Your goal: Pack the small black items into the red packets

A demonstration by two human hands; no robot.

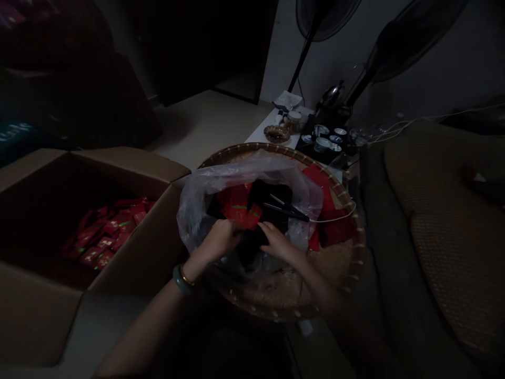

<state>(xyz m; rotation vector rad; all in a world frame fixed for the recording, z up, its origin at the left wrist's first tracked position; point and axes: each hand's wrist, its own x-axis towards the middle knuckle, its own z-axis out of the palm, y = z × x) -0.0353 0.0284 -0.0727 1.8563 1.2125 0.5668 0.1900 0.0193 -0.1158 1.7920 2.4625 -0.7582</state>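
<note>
A round woven tray (347,263) lies in front of me in dim light. A clear plastic bag (205,197) rests on it, with red packets (236,205) and something dark inside. My left hand (219,239), with a green bangle on its wrist, is curled at the bag's mouth and pinches a red packet. My right hand (278,243) lies just beside it, fingers bent down onto the dark contents; what it holds, if anything, is hidden. More red packets (335,221) lie loose on the tray to the right of the bag.
An open cardboard box (130,263) at my left holds several red packets (106,231). Beyond the tray a low table carries a tea set (325,138). Two standing fans (315,31) rise behind it. A cushioned seat (445,221) fills the right side.
</note>
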